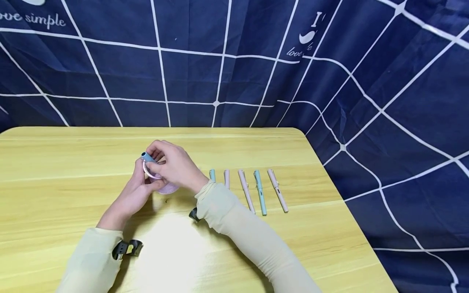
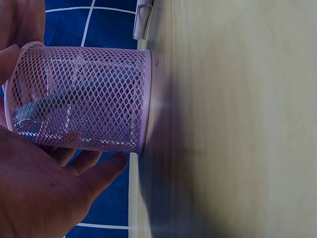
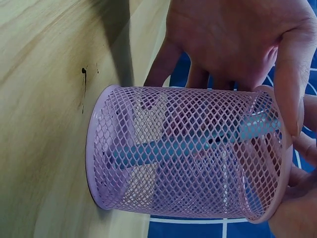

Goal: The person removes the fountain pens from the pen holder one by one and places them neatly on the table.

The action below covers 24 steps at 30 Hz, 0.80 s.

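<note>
A pink mesh pen cup (image 1: 168, 189) stands upright on the table. My left hand (image 1: 133, 191) holds it from the left, with the thumb (image 3: 292, 99) at the rim and the fingers round its far side. Over the cup's mouth, my right hand (image 1: 179, 165) pinches the upper end of a blue pen (image 1: 148, 157). Through the mesh in the right wrist view, the pen (image 3: 173, 148) slants down inside the cup, its lower end near the bottom. In the left wrist view, part of my right hand (image 2: 22, 20) shows by the rim.
Several pens lie in a row to the right: a teal pen (image 1: 260, 193), a pink pen (image 1: 277, 190), another pink pen (image 1: 246, 191), and others partly hidden by my right sleeve (image 1: 234, 215). A dark blue curtain (image 1: 190, 77) hangs behind the wooden table (image 1: 73, 162).
</note>
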{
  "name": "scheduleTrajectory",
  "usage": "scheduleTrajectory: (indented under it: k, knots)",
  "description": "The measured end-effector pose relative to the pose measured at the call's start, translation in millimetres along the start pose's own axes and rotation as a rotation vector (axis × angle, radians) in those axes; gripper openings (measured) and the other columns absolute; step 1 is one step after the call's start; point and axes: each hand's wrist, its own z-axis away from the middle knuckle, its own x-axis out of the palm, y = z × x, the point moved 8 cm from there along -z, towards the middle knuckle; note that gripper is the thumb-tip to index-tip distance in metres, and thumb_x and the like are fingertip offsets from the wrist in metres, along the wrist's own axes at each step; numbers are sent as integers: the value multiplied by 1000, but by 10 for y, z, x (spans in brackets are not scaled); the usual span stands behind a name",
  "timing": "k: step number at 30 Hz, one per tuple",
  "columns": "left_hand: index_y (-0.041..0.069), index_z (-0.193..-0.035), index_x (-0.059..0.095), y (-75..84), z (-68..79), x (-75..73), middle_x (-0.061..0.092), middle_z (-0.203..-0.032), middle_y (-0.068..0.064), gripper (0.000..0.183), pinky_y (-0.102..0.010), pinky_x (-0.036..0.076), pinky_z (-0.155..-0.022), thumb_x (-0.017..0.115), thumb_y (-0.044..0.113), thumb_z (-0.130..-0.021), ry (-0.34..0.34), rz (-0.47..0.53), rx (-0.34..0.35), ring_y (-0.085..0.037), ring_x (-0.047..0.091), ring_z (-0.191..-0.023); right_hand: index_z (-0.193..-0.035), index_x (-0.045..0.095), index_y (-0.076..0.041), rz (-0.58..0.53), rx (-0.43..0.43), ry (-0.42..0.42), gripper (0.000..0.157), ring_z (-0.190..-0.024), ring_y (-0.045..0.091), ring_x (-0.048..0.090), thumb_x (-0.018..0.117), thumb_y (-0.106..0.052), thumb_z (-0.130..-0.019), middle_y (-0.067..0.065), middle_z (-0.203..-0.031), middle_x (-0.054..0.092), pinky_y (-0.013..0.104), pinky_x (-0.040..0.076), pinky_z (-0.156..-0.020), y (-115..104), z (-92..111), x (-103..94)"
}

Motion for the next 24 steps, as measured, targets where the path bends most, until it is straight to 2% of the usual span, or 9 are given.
scheduleTrajectory:
  k: [6, 10, 15, 19, 24]
  knots:
    - [6, -152, 5, -2, 1, 12, 19, -154, -18, 78, -56, 20, -113, 59, 11, -95, 1, 5, -12, -32, 21, -139, -105, 63, -10, -82, -6, 29, 16, -86, 1, 56, 69, -5, -91, -7, -94, 59, 15, 49, -79, 22, 11, -19]
    - [10, -154, 1, -9, 2, 19, 16, -157, -17, 83, -56, 19, -112, 60, 13, -96, 0, 1, -24, -33, 18, -141, -106, 63, -6, -173, -12, 84, 17, -88, 3, 57, 68, -2, -91, -4, -96, 60, 14, 49, -80, 28, 31, -66]
    - [13, -155, 4, -33, 16, 19, 18, -156, -18, 83, -56, 21, -111, 61, 17, -96, 6, 0, -38, -34, 22, -139, -108, 62, -3, -247, -43, 174, 19, -89, 4, 59, 68, -1, -91, -1, -97, 61, 17, 52, -80, 7, 67, -169]
    - [13, -155, 3, -45, 29, 11, 18, -155, -18, 83, -57, 22, -109, 61, 20, -96, 8, 1, -51, -34, 24, -137, -111, 60, -1, -306, -65, 205, 22, -89, 5, 60, 68, 1, -91, 4, -98, 62, 21, 54, -79, -14, 90, -215]
    - [10, -154, 5, -25, 11, -6, 16, -153, -19, 82, -58, 21, -109, 61, 18, -96, 11, 13, -35, -35, 23, -137, -113, 61, -1, -340, -82, 257, 23, -92, 6, 61, 68, 1, -91, 6, -100, 64, 23, 55, -78, -36, 107, -295]
